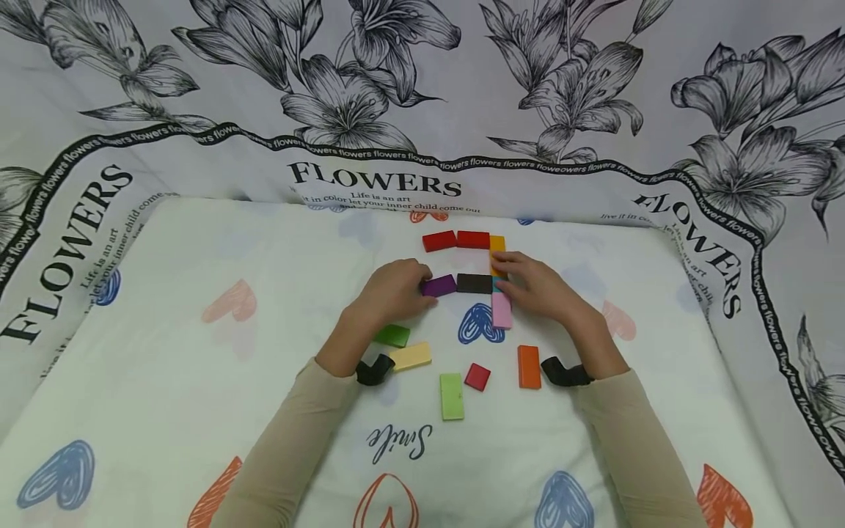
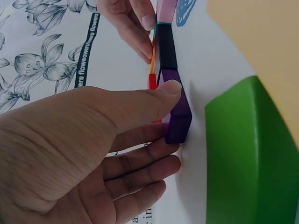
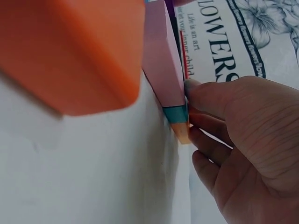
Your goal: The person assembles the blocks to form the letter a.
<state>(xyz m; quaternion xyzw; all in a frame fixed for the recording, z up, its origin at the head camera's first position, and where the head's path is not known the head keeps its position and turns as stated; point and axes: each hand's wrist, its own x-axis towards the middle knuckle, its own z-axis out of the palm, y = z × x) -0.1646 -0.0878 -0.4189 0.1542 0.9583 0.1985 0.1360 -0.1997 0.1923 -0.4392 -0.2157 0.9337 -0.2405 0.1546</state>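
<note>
My left hand (image 1: 399,290) pinches a purple block (image 1: 439,285) between thumb and fingers, at the left end of a row. A black block (image 1: 474,284) adjoins its right end, reaching a right-hand column. My right hand (image 1: 531,284) touches this column from the right, its thumb by a small teal block (image 3: 176,114) and its fingers beside a yellow-orange block (image 1: 497,244). Below the teal piece lies a pink block (image 1: 502,311). Two red blocks, the left one (image 1: 439,241) slightly tilted and the right one (image 1: 473,240), run along the top.
Nearer me lie loose blocks: dark green (image 1: 392,336), cream yellow (image 1: 411,356), light green (image 1: 452,397), small red (image 1: 477,377) and orange (image 1: 529,367). Black wrist straps, left (image 1: 375,369) and right (image 1: 565,372), sit close to some. A printed white cloth (image 1: 297,367) covers the surface.
</note>
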